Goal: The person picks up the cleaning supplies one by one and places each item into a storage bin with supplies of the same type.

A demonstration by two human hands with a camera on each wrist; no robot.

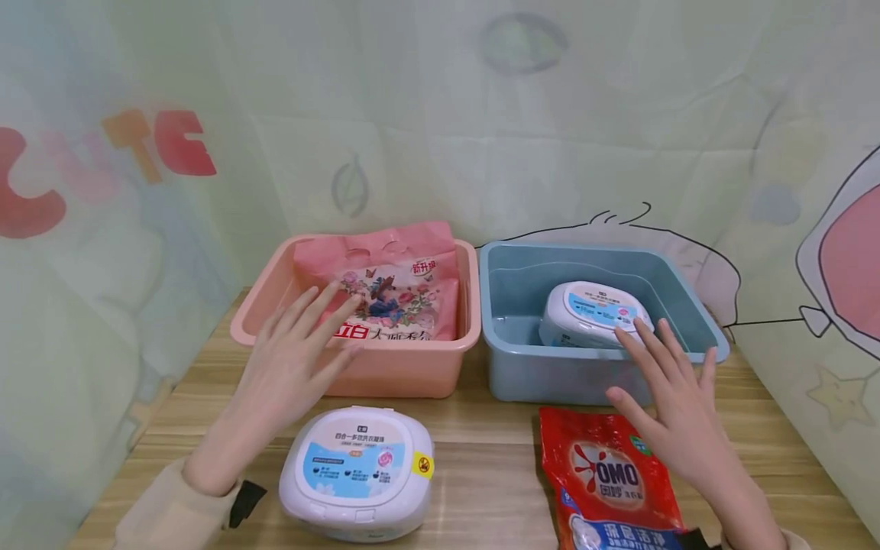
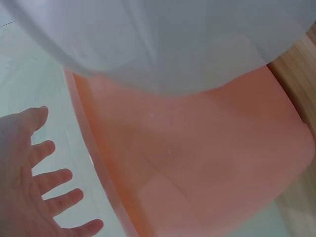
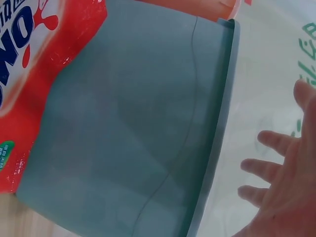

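Note:
Both hands hover with fingers spread and hold nothing. My left hand [image 1: 290, 357] overlaps the front left of the pink basin [image 1: 406, 370] in the head view. Inside that basin stands a pink laundry detergent bag [image 1: 426, 294] with a floral print. A white tub of laundry pods [image 1: 357, 466] sits on the table just below the left hand. My right hand [image 1: 677, 405] is in front of the blue basin [image 1: 550, 378], which contains another white pod tub [image 1: 598, 313]. Under the right hand lies a red OMO detergent bag [image 1: 612, 485], partly covered by the wrist.
The two basins stand side by side on a wood-grain table [image 1: 481, 458], close to a pale printed cloth backdrop [image 1: 385, 114]. The cloth also runs along the left and right sides of the table.

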